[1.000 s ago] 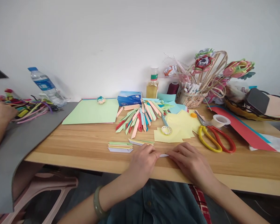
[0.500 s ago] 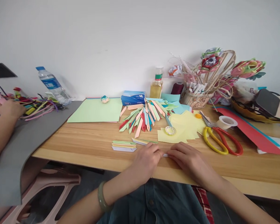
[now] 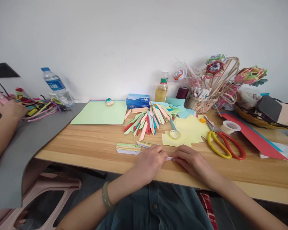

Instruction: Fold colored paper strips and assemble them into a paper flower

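Near the table's front edge, my left hand and my right hand face each other, fingers closed on a small white paper strip. Only a short piece of the strip shows between them; the rest is covered by fingers. To the left of my hands lies a stack of folded paper strips in green, yellow and white. Another folded bundle lies just behind my left hand, partly hidden by it. Further back spreads a fan of folded coloured paper pieces.
Scissors, a tape roll and yellow paper sheets lie beyond my right hand. Green paper, a tissue pack, an oil-like bottle and a basket of paper flowers stand behind. Another person's hand works at the left.
The camera view has shifted slightly. Both hands stay closed on the white strip at nearly the same place, with little visible movement of the fingers.
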